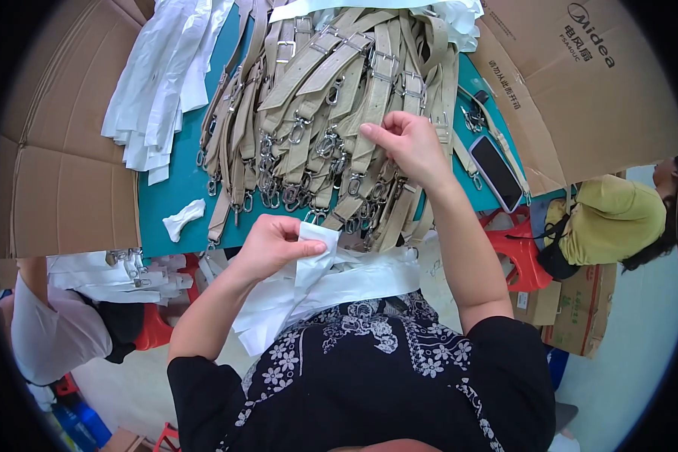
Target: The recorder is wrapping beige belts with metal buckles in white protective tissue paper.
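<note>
The left hand (pixel 267 250) pinches 1 white strip (pixel 315 270). Beyond it on the counter (pixel 158 226), tan straps (pixel 316 75) run mostly near to far; the right hand (pixel 418 149) is nearer, over them, its grip unclear.

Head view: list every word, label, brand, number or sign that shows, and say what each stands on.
Right-hand cardboard flap: large dark print, with a ringed logo; wording and brand not copied out.
Same flap, nearer the table: a line of smaller dark characters, likewise not copied.
Brown carton at lower right: faint sideways print, too small to read.
</note>
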Motion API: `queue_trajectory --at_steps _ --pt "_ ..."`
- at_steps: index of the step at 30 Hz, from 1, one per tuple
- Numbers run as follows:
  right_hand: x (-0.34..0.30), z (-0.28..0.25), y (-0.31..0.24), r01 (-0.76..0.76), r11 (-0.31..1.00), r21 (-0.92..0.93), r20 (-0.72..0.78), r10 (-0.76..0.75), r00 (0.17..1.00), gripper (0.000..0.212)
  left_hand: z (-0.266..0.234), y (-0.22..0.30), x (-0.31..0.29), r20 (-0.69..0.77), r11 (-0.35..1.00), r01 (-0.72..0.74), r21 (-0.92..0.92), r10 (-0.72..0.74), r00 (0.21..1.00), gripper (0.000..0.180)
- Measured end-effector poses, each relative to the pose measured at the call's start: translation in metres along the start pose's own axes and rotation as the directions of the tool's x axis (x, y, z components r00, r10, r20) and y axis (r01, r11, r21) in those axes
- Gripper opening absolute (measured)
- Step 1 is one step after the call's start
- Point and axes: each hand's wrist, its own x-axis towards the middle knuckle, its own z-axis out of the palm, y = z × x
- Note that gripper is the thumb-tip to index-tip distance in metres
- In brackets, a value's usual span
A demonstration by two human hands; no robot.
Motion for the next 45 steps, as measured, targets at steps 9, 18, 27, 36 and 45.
queue_trajectory --at_steps 9,18,27,36,45 --pt "-0.029 0.003 -0.003 -0.354 0.649 0.673 0.488 -0.030 0.872 0.025 0.020 -0.007 -0.016 -0.032 0.933 -0.289 0.212 0.303 0.953 0.018" --pt "-0.043 0.012 -0.006 -0.296 0.735 0.611 0.464 -0.029 0.886 0.025 0.025 -0.006 -0.021 -0.017 0.904 -0.244 0.350 0.267 0.964 0.021" --pt "-0.045 0.009 -0.006 -0.234 0.814 0.531 0.432 -0.023 0.901 0.029 0.024 -0.007 -0.023 0.001 0.959 -0.240 0.153 0.243 0.970 0.026" --pt "-0.050 0.026 -0.005 -0.271 0.839 0.473 0.497 0.000 0.867 0.026 0.021 -0.004 -0.016 0.047 0.978 -0.209 0.004 0.209 0.977 0.028" --pt "-0.052 0.036 0.012 -0.387 0.865 0.321 0.639 0.104 0.762 0.028 0.013 -0.006 -0.013 0.075 0.984 -0.134 -0.114 0.143 0.987 0.033"
